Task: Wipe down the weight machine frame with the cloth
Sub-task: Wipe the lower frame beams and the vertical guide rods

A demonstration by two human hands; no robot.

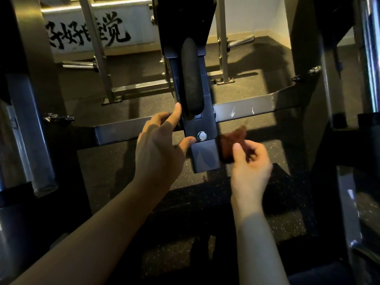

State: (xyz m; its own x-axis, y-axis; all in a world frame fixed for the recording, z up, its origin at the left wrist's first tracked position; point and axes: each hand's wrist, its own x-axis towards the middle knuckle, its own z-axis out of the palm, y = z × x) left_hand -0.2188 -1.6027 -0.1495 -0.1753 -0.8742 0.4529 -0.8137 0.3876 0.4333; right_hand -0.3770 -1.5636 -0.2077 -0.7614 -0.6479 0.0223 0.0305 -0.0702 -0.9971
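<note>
Rust-brown cloth [232, 145]: one, bunched and blurred, pinched between the thumb and curled fingers of my right hand [250, 161]. It sits just beside the right edge of the post's lower end, below the crossbar; whether it touches the metal I cannot tell.

Weight machine frame [242, 109]: dark painted steel. Parts in view:
- crossbar [123, 130], running left to right, with pale scuffs on its right half;
- upright post [205, 159], crossing in front of the bar, fixed with one silver bolt [202, 136];
- black padded grip [192, 79], hanging down the face of the post.

Left hand [162, 145]: holds nothing. The fingers are spread and fairly straight; the index tip rests on the post's left edge beside the grip, the thumb tip sits near the bolt, and the other fingers lie over the crossbar.

Floor [144, 108]: black speckled rubber.

Background: white wall panel [88, 33] with black brushed characters; chrome pegs [78, 64] on a grey rack.
</note>
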